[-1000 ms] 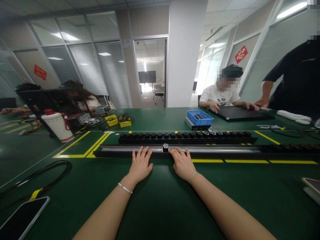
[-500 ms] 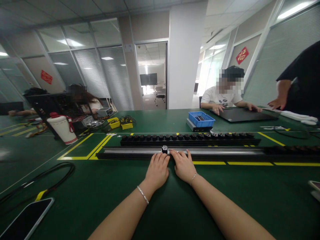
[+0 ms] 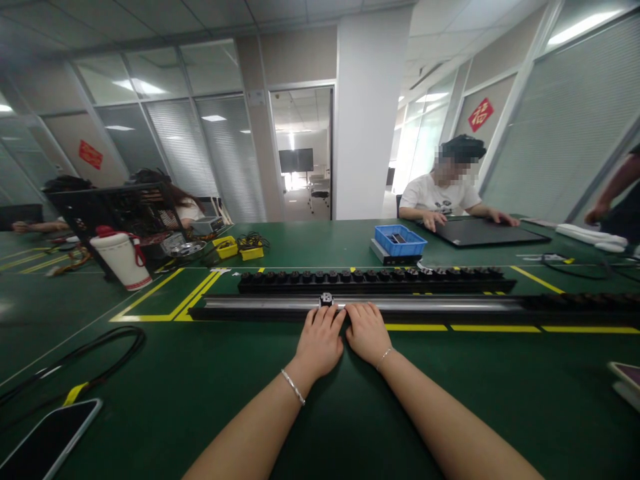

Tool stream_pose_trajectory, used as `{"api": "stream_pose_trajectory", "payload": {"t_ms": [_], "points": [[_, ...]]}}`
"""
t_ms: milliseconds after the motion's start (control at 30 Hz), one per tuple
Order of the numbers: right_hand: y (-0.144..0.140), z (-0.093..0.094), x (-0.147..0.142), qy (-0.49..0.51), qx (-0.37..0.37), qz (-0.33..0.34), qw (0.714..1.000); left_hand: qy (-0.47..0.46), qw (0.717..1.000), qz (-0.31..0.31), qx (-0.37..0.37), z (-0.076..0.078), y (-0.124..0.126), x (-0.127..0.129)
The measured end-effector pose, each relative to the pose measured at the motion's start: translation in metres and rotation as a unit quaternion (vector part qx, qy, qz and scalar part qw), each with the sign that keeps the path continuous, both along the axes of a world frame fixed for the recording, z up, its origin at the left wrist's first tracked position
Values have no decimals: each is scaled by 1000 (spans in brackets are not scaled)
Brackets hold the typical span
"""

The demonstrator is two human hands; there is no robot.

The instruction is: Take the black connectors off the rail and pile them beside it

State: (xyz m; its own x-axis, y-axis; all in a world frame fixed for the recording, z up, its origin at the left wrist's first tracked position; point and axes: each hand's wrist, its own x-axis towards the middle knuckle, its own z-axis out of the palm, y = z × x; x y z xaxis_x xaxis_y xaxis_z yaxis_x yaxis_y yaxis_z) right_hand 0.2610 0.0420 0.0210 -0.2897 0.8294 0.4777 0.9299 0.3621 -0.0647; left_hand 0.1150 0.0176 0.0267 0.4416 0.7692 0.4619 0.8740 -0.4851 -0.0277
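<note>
Both hands lie side by side, palms down, on the near edge of the long rail (image 3: 380,305) on the green desk (image 3: 320,400). The left hand (image 3: 320,341) and right hand (image 3: 367,333) are flat, each grip released, fingertips just below the small black slider (image 3: 326,300). This looks like positioning the slider; next calls for pinching it. The rail's long axis runs left-right across both grips.

L hand (image 3: 320,340) + R hand (image 3: 367,333) flat, palms down, side-by-side.
</note>
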Motion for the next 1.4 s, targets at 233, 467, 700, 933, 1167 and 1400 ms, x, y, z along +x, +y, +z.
{"api": "stream_pose_trajectory", "payload": {"t_ms": [233,467,700,933,1167,1400], "points": [[-1,3,1,-16,-8,0,1000,-4,1000,9,-4,3,-1,2],[-1,4,1,-17,-10,-2,1000,-18,999,35,-10,5,-1,1],[-1,3,2,-5,-7,7,1000,-20,998,51,-12,4,0,-1],[-2,4,3,-6,-12,8,1000,-13,998,65,-8,4,2,-3],[0,3,4,-11,-11,12,1000,11,996,89,-9,6,2,-8],[1,1,4,-17,-4,13,1000,19,993,111,-16,6,3,-11]]}}
